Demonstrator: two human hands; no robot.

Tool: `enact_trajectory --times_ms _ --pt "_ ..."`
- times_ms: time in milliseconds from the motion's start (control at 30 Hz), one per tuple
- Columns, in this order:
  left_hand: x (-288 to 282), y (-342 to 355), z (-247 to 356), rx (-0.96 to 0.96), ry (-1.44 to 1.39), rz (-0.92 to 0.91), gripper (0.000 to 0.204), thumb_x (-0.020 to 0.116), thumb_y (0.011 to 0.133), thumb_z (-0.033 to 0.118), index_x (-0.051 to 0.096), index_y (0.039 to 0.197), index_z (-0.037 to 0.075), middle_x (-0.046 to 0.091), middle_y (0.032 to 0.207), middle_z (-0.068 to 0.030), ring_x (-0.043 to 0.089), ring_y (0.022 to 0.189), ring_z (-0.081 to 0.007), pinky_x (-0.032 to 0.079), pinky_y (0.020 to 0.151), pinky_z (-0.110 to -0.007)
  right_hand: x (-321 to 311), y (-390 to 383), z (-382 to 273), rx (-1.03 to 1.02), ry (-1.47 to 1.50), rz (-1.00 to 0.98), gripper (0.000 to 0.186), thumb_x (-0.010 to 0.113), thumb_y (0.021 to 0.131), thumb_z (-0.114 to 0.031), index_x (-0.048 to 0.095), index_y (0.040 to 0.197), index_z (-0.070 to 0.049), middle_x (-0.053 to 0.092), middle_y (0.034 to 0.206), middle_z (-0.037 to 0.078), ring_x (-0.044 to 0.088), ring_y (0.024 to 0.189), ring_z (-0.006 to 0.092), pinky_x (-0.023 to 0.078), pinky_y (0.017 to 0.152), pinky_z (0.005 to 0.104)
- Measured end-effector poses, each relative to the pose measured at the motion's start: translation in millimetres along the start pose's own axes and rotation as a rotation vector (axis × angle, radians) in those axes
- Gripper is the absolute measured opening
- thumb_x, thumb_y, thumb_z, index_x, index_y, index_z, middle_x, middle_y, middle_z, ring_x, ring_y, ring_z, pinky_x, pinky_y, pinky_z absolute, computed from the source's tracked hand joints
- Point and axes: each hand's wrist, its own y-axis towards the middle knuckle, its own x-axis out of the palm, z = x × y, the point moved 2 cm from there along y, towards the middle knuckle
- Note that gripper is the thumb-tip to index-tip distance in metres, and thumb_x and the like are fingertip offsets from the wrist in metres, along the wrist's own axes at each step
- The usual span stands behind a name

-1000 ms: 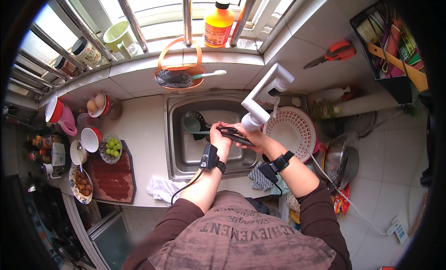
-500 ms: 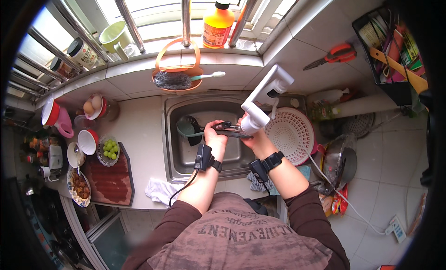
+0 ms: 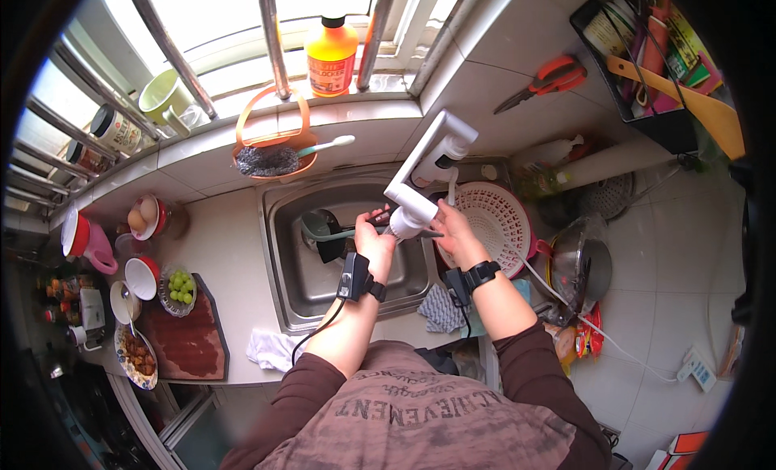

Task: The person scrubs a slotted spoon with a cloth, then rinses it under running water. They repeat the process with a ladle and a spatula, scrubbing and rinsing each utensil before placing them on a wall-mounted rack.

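Over the sink [image 3: 323, 296], my left hand [image 3: 373, 240] is closed round a black-handled utensil [image 3: 381, 219]. Its working end is hidden behind the white faucet head [image 3: 406, 222], so its exact kind does not show. My right hand [image 3: 459, 236] is to the right of the faucet head, fingers apart and partly stretched. A dark tip [image 3: 432, 234] shows close by its thumb; whether they touch I cannot tell. A grey-green ladle-like utensil [image 3: 317, 226] lies in the basin left of my left hand, with a black piece under it.
A white perforated colander [image 3: 493, 219] sits right of the sink. An orange caddy [image 3: 279, 167] holds a scrubber and brush on the wall behind. Bowls, green grapes [image 3: 183, 288] and a brown board [image 3: 186, 333] stand on the left counter. A patterned cloth [image 3: 443, 310] lies at the sink's front edge.
The view has shifted. My right hand has moved off the dark utensil toward the right of the faucet head and its fingers have spread. My left hand stays at the utensil.
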Motion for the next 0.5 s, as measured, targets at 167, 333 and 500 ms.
enact_trajectory --times_ms 167,333,500 --pt "-5 -4 -18 -0.170 -0.036 0.029 0.016 0.046 0.087 0.017 0.052 0.085 0.003 0.059 0.087 -0.0125 0.056 0.089 -0.0305 0.044 0.088 -0.046 -24 24 -11 0.096 -0.003 0.101 0.032 0.051 0.094 -0.035 0.046 0.106 -0.006 0.052 0.100 0.009 0.058 0.095 0.0287 0.048 0.078 0.0488" --pt "-27 -12 -15 -0.218 -0.119 0.041 0.014 0.046 0.085 0.014 0.052 0.084 0.001 0.058 0.085 -0.0135 0.056 0.087 -0.0311 0.045 0.087 -0.049 -33 30 -29 0.109 -0.026 0.091 0.034 0.045 0.096 -0.037 0.056 0.087 -0.006 0.060 0.077 0.007 0.062 0.078 0.0259 0.050 0.073 0.0425" --pt "-36 -21 -8 -0.158 -0.058 0.057 0.010 0.047 0.082 0.007 0.052 0.082 -0.002 0.060 0.080 -0.0137 0.058 0.080 -0.0279 0.047 0.088 -0.040 -26 19 -54 -0.068 -0.102 0.000 0.033 0.047 0.095 -0.040 0.057 0.095 -0.008 0.061 0.084 0.005 0.062 0.083 0.0219 0.049 0.073 0.0392"
